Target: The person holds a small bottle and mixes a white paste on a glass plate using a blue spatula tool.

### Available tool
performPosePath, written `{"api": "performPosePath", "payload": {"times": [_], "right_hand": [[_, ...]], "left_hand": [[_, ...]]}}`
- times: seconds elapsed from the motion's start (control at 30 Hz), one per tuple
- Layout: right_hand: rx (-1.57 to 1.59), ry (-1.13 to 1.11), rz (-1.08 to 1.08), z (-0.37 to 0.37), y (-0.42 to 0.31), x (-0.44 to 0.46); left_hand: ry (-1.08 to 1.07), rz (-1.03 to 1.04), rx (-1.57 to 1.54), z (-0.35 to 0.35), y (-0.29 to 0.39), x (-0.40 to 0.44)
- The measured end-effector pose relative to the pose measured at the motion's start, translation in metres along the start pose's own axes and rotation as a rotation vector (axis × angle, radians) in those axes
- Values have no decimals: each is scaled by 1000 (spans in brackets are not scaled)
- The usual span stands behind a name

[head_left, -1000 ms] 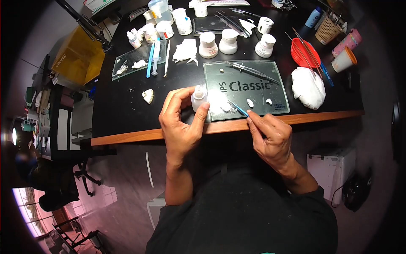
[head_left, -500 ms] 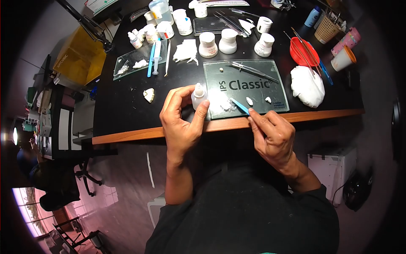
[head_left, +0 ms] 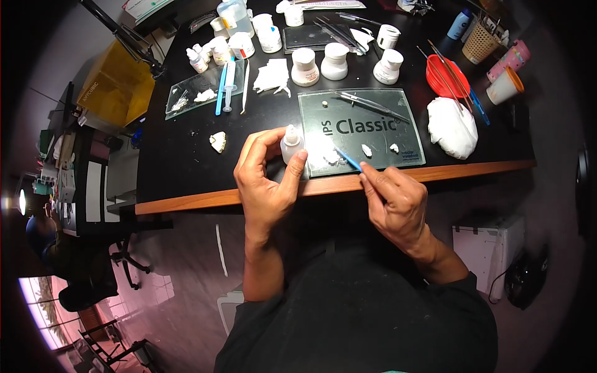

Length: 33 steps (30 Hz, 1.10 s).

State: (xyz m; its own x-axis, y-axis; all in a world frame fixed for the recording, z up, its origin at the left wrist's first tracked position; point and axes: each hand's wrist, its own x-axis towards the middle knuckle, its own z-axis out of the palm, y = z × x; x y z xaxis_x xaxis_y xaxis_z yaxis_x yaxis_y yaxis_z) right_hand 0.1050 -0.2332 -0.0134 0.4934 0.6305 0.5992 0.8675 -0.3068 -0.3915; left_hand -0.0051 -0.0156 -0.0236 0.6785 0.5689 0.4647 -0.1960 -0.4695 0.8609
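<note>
My left hand (head_left: 267, 174) is wrapped round a small translucent dropper bottle (head_left: 291, 146), held upright at the left edge of the glass slab (head_left: 373, 112). Pinched in my right hand (head_left: 398, 199) is a thin blue spatula (head_left: 351, 160), its tip at a white paste-like heap (head_left: 329, 155) on the slab; whether the tip presses into it I cannot tell. Two small white lumps, one of them the nearer lump (head_left: 366, 150), lie to the right of the heap. Metal tweezers (head_left: 373, 104) rest across the slab's upper part, with a tiny pale piece (head_left: 324, 104) to their left.
Several white powder jars (head_left: 335, 62) stand behind the slab. To its right are a crumpled white cloth (head_left: 453, 129) and a red bowl (head_left: 446, 78) with brushes across it. A smaller glass plate (head_left: 199, 93), a syringe (head_left: 230, 87) and a dental cast piece (head_left: 218, 142) lie left.
My right hand has shifted slightly left with the spatula, and the tip has moved left over the white heap. My left hand still holds the bottle in nearly the same place.
</note>
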Motion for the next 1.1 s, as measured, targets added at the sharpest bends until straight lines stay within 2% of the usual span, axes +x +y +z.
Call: {"api": "performPosePath", "payload": {"times": [0.53,0.73,1.1], "right_hand": [[-58,-21,-7,-9,3,3],[-8,58,11,-13,3,4],[39,0,61,-5,5,2]], "left_hand": [[-1,-4,8,0,2,0],[8,2,12,1,0,0],[6,7,13,1,2,0]]}}
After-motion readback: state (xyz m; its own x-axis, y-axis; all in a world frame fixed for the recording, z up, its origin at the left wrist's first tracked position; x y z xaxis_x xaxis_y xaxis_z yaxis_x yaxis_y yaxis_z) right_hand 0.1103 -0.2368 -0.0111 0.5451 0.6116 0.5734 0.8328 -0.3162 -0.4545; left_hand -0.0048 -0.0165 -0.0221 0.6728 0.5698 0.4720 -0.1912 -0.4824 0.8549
